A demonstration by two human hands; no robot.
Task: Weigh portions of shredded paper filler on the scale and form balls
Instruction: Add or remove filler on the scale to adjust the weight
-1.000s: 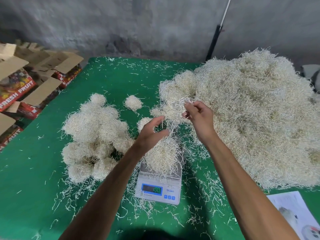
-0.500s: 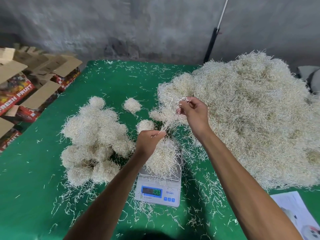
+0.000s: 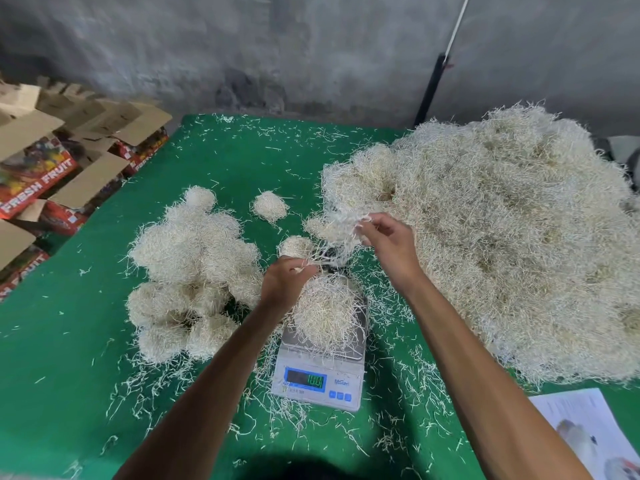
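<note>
Done: finished balls [image 3: 194, 271] heaped centre-left on table [image 3: 69, 358] | Now: portion [image 3: 325, 311] on scale [image 3: 320, 382], centre; left hand [image 3: 287, 282] and right hand [image 3: 389, 242] each pinch strands [image 3: 332, 233] above it | Left: large loose pile [image 3: 502, 237], right.

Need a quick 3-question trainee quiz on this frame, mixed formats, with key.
1. True or false: the scale pan is bare.
2. The finished balls lie on which side of the scale? A) the person's left B) the person's right C) behind the big loose pile
3. Fill in: the left hand and right hand each pinch a tuft of ____ stretched between them.

Key: 1 false, a portion sits on it; 2 A; 3 shredded paper.
</note>
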